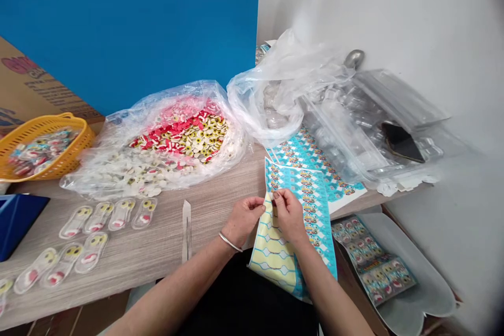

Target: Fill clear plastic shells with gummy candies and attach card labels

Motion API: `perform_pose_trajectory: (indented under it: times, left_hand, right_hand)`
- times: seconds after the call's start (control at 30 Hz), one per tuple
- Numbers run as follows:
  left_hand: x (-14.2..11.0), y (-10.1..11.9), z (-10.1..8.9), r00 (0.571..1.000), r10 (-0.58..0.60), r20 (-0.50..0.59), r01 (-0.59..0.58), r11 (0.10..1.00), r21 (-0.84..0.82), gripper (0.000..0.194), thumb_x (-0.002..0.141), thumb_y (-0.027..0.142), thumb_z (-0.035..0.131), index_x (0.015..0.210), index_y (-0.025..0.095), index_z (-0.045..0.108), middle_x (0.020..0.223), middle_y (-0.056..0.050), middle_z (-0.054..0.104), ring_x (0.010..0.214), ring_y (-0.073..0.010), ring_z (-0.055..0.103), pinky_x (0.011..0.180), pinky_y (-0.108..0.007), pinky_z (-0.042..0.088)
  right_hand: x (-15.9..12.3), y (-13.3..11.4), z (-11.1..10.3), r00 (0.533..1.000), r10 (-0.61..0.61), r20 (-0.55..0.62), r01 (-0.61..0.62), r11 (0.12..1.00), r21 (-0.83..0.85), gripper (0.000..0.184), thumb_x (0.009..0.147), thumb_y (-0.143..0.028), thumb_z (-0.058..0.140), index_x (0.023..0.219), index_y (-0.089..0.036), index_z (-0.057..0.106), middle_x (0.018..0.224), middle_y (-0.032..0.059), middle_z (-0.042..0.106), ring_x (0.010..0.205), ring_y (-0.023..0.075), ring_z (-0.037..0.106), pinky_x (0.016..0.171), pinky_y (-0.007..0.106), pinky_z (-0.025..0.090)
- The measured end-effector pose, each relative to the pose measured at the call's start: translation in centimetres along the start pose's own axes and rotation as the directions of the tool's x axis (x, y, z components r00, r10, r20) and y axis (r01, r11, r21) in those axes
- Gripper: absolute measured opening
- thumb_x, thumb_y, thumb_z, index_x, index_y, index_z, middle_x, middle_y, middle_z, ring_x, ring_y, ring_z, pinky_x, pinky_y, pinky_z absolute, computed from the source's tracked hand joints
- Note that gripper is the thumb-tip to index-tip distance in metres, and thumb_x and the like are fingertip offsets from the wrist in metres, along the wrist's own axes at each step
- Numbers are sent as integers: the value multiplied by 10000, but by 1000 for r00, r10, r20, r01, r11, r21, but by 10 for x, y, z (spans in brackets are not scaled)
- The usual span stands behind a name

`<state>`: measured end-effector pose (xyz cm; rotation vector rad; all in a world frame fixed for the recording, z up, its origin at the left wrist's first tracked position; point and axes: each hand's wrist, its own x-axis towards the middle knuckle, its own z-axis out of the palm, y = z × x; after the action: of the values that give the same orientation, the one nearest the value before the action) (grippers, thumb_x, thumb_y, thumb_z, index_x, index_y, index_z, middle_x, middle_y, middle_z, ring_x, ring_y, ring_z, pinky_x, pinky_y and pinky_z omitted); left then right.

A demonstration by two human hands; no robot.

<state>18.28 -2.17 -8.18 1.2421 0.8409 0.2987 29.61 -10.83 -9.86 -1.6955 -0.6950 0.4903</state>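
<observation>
A blue printed sticker sheet [313, 210] hangs over the table edge onto my lap, its left part folded over to show a yellowish back with blue outlines. My left hand [244, 218] wears a bangle at the wrist and is closed, thumb and fingers pinched at the sheet's left edge. Close beside it, my right hand [290, 215] grips the same sheet near the fold. Whatever small piece may lie between the fingertips is too small to make out. Under the sheet's far end lie more printed sheets [346, 189].
Filled clear blister shells [142, 213] lie in rows at left, near a flat pointed strip [186, 231]. Behind are a bag of red, white and yellow pieces [185, 136], a yellow basket [79, 152] and a bag of clear shells [362, 115]. A box with packed cards [388, 278] stands low right.
</observation>
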Motion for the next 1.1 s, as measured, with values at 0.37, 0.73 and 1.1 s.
perform_pose_trajectory:
  times: [0.37,0.73,1.1]
  left_hand:
    - [-11,0,-6,686,583,436,-639,195,745,230,931,129,453,1041,188,646,1054,-91,682,1083,-235,571,1021,-441,359]
    - [-26,18,-10,990,138,27,-114,902,-417,320,907,455,546,957,177,697,889,-80,697,819,-195,635,778,-327,477]
    - [-128,0,-202,684,-223,-695,-465,602,-650,239,686,282,824,812,169,655,796,-41,724,703,-157,676,667,-258,537]
  right_hand:
    - [10,13,4,980,198,-24,-177,919,351,294,818,-464,668,741,-189,597,633,-23,574,596,124,514,597,258,419]
    - [-13,-54,17,814,-581,9,556,773,-306,101,910,-172,579,967,-206,654,965,66,653,950,213,606,867,391,490]
    - [-33,-92,200,564,-426,707,674,733,-96,268,966,-271,498,1205,-208,603,1259,100,630,1162,251,567,977,427,460]
